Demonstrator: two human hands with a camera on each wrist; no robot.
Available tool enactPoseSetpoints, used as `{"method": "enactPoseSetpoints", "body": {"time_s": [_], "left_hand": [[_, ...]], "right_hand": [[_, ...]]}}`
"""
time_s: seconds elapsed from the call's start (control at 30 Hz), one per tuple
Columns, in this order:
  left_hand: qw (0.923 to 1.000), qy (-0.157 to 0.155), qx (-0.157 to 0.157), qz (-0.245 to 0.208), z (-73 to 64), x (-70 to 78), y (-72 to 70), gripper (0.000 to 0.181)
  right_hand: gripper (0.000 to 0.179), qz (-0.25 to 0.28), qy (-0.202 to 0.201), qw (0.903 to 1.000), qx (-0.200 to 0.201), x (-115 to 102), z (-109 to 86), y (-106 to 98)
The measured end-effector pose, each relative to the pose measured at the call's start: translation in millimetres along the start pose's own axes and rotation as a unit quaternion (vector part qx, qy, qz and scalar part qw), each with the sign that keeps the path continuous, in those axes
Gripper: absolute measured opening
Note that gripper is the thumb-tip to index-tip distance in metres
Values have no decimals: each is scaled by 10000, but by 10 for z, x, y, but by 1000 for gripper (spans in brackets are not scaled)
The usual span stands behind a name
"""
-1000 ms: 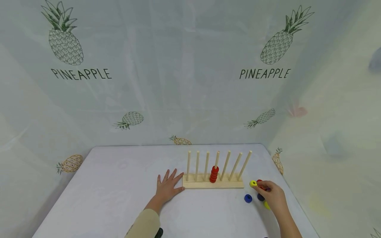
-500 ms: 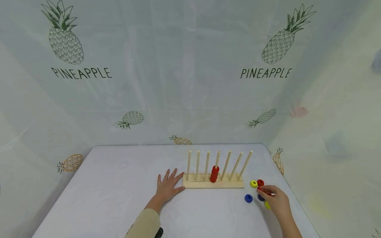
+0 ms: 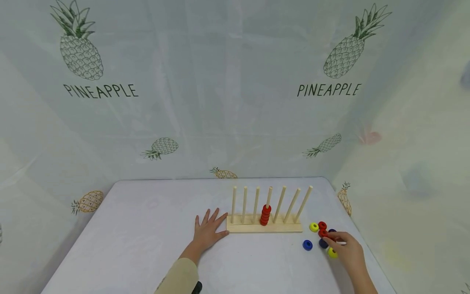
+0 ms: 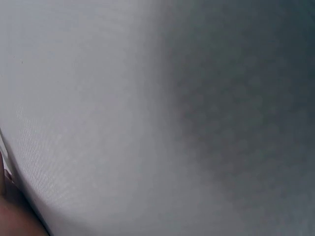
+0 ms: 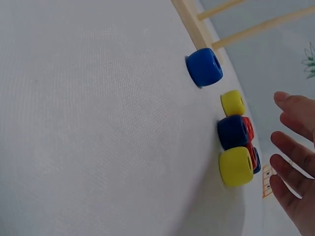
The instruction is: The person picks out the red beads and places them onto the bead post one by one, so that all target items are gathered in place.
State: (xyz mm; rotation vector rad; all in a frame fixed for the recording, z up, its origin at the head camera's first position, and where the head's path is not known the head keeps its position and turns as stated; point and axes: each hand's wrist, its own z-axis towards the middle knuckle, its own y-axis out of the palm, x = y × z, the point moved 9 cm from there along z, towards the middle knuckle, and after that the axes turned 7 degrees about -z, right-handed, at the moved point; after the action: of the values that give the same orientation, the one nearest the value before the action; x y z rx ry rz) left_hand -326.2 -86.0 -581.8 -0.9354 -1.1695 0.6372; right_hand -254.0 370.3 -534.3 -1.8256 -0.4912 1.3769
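Observation:
A wooden rack (image 3: 264,228) with a row of upright pegs stands on the table, and several red beads (image 3: 264,216) are stacked on its middle peg. My left hand (image 3: 206,236) lies with fingers spread, thumb and forefinger against the rack's left end. Over the loose beads at right is my right hand (image 3: 346,247). In the right wrist view its fingers (image 5: 290,147) are apart and loosely bent, with nothing between them. Near them lie a yellow bead (image 5: 236,167), a dark blue bead (image 5: 232,132) and red beads (image 5: 247,129), partly hidden.
A blue bead (image 3: 307,245) and a yellow bead (image 3: 313,227) lie between the rack and my right hand. The white table (image 3: 154,228) ends at a pineapple-printed curtain (image 3: 227,81). The left wrist view shows mostly blurred pale surface.
My right hand has drawn back from the yellow bead, past the red ones, a little rightward and toward me. My left hand stays in place at the rack.

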Motion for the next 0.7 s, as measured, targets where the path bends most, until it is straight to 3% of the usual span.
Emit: {"method": "enactPoseSetpoints", "body": {"time_s": [0.37,0.7], "left_hand": [[10000,-50,-35,14,-1,10,-8,70],[9999,22,-75,-82,-60,182,-159,66]], "right_hand": [[48,-194,413,9990,-32,147,59,9],[43,-193,428,9989,-20,197,85,20]]}}
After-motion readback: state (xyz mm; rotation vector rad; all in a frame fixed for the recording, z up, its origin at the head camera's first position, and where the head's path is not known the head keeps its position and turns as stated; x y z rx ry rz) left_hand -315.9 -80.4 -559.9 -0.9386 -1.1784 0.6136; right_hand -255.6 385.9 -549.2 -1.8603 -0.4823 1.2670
